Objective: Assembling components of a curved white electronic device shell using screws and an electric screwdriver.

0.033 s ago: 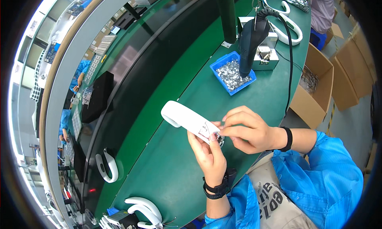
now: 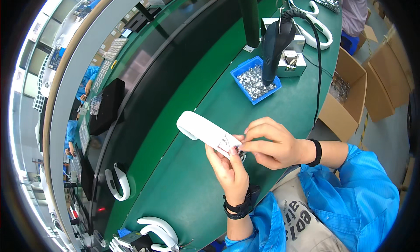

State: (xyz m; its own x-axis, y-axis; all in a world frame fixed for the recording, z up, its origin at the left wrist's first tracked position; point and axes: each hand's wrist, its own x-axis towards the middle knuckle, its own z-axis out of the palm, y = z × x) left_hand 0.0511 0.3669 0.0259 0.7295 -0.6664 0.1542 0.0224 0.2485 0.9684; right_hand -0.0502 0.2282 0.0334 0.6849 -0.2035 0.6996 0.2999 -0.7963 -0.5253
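Note:
A white curved plastic housing (image 2: 205,130) is in my left hand (image 2: 231,171), fingers beneath it and thumb pressed near its right end. Thin dark wires and small metal parts (image 2: 241,154) show at that end. My right hand (image 2: 274,143) has its thumb and index finger pinched together at the same end, touching it; what lies between the fingertips is hidden. Beyond my hands, a black electric screwdriver (image 2: 275,50) hangs tip down over a blue bin (image 2: 238,71) full of small metal pieces.
A metal fixture box (image 2: 292,68) stands behind the bin, with white curved housings (image 2: 323,38) past it. Another housing (image 2: 118,183) lies on the dark conveyor (image 2: 153,90); more (image 2: 159,230) are at the near left. Open cardboard boxes (image 2: 345,98) stand right. Other people work nearby.
My right fingertips have shifted very slightly left on the housing's end. Otherwise my hands and the housing keep nearly the same place.

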